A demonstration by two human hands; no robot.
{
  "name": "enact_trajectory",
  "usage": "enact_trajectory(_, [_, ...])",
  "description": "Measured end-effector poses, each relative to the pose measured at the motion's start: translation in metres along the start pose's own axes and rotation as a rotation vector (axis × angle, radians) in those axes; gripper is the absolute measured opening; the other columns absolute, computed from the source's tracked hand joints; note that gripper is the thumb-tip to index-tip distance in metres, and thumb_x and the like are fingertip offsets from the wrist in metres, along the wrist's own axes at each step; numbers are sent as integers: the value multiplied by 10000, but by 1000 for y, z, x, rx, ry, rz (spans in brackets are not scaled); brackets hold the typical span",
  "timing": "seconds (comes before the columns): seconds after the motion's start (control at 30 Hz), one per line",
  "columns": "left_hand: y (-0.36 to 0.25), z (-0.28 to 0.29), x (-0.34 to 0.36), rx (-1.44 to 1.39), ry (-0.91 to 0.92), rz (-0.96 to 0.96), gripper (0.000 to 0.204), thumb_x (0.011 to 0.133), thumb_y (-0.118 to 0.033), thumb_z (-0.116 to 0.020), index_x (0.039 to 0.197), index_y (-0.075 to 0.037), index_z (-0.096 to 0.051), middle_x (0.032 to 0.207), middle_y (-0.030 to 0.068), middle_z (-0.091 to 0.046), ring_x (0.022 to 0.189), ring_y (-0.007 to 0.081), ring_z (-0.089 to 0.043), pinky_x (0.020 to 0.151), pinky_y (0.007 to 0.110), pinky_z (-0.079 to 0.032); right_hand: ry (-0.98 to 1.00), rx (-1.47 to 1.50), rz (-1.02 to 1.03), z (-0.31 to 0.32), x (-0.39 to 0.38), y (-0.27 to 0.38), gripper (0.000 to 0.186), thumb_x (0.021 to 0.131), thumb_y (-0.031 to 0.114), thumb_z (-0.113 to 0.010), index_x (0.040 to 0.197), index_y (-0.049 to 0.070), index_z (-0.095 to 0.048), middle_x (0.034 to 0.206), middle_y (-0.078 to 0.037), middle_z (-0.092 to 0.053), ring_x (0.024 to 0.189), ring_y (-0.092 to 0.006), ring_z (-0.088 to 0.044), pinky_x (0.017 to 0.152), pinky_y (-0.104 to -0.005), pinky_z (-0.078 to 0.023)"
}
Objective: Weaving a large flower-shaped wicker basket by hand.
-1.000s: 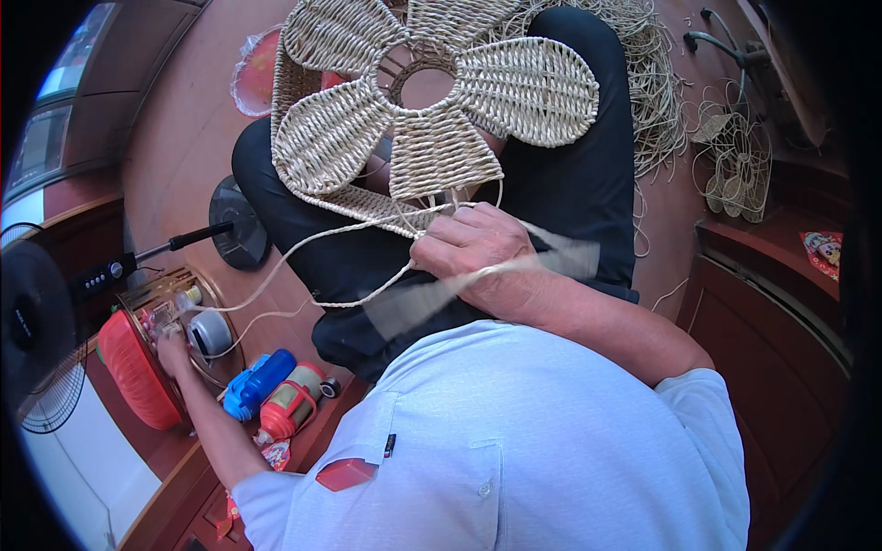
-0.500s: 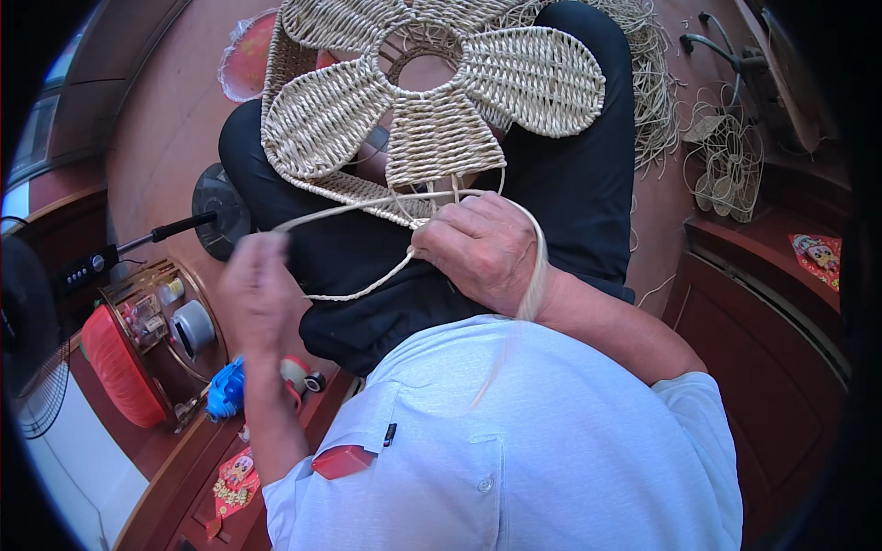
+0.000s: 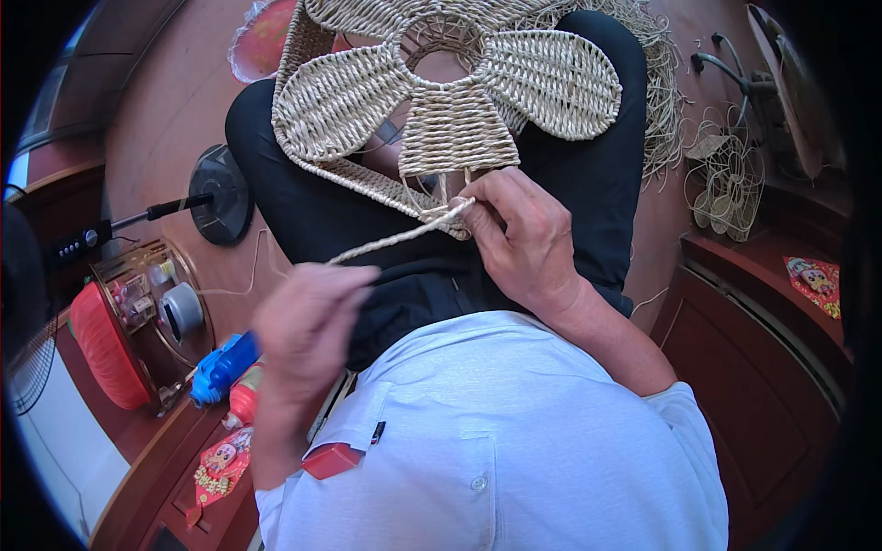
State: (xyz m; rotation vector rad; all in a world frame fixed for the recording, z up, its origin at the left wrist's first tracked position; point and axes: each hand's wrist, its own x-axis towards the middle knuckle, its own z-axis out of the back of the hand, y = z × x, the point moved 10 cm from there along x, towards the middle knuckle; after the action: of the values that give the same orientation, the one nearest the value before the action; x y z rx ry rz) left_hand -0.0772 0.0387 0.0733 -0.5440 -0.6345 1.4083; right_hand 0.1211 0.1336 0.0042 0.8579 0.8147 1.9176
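A woven straw piece with flower-shaped petals [image 3: 551,83] rests across my lap over a woven frame [image 3: 349,174]. My right hand [image 3: 519,234] is at its lower petal, fingers pinched on a pale twisted cord [image 3: 395,241] beside the bare upright strands. That cord slants down-left to my left hand [image 3: 312,321], which is smeared by motion over my left thigh, low and left of the weave; whether its fingers grip the cord is unclear.
Loose straw cords [image 3: 657,101] pile behind my right leg. At left stand a fan [image 3: 83,241], a small cart [image 3: 179,312], a red covered basin [image 3: 106,340] and a blue bottle [image 3: 230,363]. A red plate [image 3: 262,37], wicker pieces [image 3: 726,193] and a metal stand [image 3: 744,78] surround me.
My left hand has swung from the cart toward my lap. My right hand has shifted right and turned to a pinch at the cord. The cord now runs straight between both hands.
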Motion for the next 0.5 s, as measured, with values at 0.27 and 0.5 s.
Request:
enact_trajectory(0.27, [12,-83,21,173,-108,-162,454,932,58,-789,1371,-54,-753,1063,135,-751,945,313,-758,812,404,-611,31,19,-67,-3,4,-2,152,976,106,-802,965,29,-671,890,-135,-685,810,-340,-713,714,-448,-564])
enact_trajectory(0.5, [-8,-99,18,532,19,-220,563,918,-3,-736,1478,2,-675,868,73,-612,775,230,-666,704,381,-568,6,-127,41,-11,14,3,157,944,140,-847,963,58,-715,865,-93,-717,710,-293,-729,640,-404,-561])
